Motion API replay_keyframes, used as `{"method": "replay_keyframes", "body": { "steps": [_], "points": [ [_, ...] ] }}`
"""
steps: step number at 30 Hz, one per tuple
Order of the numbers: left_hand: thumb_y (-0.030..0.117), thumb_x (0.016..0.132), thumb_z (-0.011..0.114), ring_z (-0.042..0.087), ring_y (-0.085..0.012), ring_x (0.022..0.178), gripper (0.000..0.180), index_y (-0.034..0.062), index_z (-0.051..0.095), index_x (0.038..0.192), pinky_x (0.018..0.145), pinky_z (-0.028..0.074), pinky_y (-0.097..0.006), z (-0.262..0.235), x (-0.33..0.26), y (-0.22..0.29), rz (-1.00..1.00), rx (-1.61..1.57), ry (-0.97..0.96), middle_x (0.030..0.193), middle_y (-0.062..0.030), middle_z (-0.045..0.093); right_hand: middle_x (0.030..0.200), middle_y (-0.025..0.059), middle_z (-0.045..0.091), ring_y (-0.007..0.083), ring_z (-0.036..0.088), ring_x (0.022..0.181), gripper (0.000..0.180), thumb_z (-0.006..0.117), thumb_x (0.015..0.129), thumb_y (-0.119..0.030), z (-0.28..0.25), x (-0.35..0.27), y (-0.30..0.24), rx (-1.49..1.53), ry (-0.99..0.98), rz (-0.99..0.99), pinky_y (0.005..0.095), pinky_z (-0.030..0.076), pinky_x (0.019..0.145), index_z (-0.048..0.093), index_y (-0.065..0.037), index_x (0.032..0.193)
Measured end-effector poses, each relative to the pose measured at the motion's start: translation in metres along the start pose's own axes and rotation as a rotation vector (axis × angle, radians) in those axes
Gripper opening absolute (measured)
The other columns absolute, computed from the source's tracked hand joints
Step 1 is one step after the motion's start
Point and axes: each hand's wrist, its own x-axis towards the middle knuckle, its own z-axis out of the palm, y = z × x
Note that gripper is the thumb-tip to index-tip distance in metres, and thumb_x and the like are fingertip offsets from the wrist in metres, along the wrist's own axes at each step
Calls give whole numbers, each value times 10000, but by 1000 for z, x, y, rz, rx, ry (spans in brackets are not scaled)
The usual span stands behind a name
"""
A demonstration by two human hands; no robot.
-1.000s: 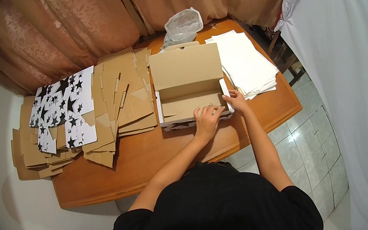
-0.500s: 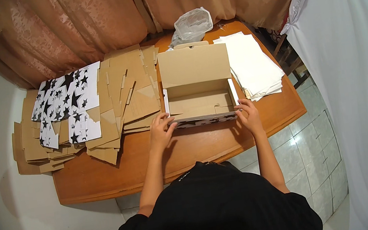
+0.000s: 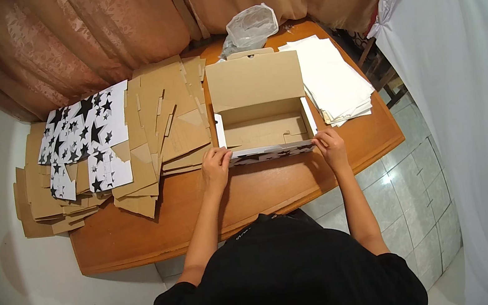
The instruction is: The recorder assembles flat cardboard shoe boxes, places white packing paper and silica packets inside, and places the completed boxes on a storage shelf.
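Note:
A cardboard box (image 3: 265, 131) stands on the table in front of me, its brown inside showing and its lid (image 3: 255, 80) raised at the far side. Black stars on white cover its near wall (image 3: 271, 155). My left hand (image 3: 216, 163) grips the near left corner, fingers closed at the rim. At the near right corner my right hand (image 3: 330, 144) pinches the wall in the same way. The undersides of both fingertips are hidden by the box edge.
Flat brown cardboard blanks (image 3: 166, 120) lie piled at the left, with star-printed sheets (image 3: 86, 132) on top. White sheets (image 3: 334, 79) are stacked right of the box. A clear plastic bag (image 3: 252, 27) rests behind it on the wooden table (image 3: 203, 215).
The fingers of both hands have closed at the box's near corners. More of the star-printed near wall shows, and its top edge looks straighter.

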Motion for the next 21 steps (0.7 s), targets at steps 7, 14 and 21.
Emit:
{"method": "replay_keyframes", "body": {
  "steps": [7, 14, 21],
  "points": [
    [51, 772, 623, 527, -200, 892, 277, 32, 554, 1039, 749, 443, -316, 23, -2, -21, -218, -212, 59, 957, -89, 524, 769, 92, 530, 225, 560, 765, 212, 720, 660, -61, 24, 10, 16, 247, -89, 440, 323, 469, 709, 635, -53, 853],
    [-2, 813, 505, 440, -237, 1133, 512, 34, 305, 1282, 957, 344, -333, 47, -8, -27, -391, -480, 100, 1231, -156, 426, 867, 81, 575, 174, 574, 775, 447, 709, 640, 3, 39, 11, 35, 271, -67, 692, 294, 490, 691, 542, -7, 1055],
    [-40, 823, 365, 436, -259, 1155, 487, 25, 290, 1299, 979, 313, -318, 54, -8, -25, -439, -426, 91, 1249, -187, 441, 864, 92, 587, 184, 585, 769, 451, 707, 623, 15, 36, 17, 43, 323, -221, 710, 304, 493, 691, 535, -8, 1040]
  ]
}}
